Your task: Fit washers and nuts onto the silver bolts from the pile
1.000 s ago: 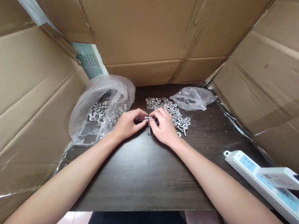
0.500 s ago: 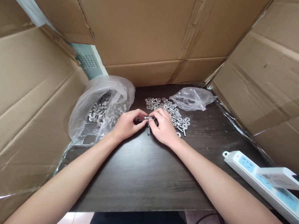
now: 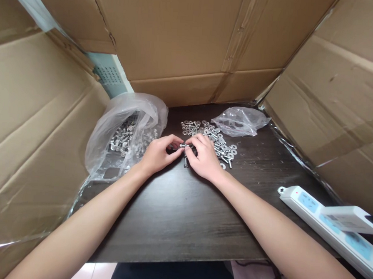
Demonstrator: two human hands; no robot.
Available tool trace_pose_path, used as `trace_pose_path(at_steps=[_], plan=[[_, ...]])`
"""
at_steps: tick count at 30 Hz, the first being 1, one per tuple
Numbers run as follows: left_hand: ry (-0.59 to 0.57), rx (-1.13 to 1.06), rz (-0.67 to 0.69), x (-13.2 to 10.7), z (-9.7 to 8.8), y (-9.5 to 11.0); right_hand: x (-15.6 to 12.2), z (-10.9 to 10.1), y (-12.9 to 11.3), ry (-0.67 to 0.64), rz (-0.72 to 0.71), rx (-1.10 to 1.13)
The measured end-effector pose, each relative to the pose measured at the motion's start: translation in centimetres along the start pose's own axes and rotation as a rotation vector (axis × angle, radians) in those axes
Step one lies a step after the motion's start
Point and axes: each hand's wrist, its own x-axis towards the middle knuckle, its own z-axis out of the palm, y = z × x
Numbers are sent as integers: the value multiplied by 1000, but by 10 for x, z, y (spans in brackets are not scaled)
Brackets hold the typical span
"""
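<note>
Pinching bolt [image 3: 184, 145]: left hand [image 3: 158, 154], right hand [image 3: 203, 158], grip narrow | larger plastic bag [image 3: 96, 140]: metal fasteners [image 3: 122, 139] inside

Can't read any text, brand or number. Can make out rows of dark characters [image 3: 108, 74] on pale green panel [image 3: 116, 90], upper left, in gap between cardboard walls [image 3: 192, 35]; too small and soft to transcribe. Also see faint grey print [image 3: 346, 221] on white block [image 3: 357, 214] at power strip [image 3: 315, 222], lower right; likewise illegible. Spot tiny red mark [image 3: 297, 192] near strip's far end; can't tell whether printed or lit.
</note>
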Motion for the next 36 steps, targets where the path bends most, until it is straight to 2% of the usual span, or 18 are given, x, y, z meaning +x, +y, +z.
trace_pose_path(at_steps=[36], plan=[[3, -10, -15, 1, 1, 2, 0, 1, 1, 11, -10, 3]])
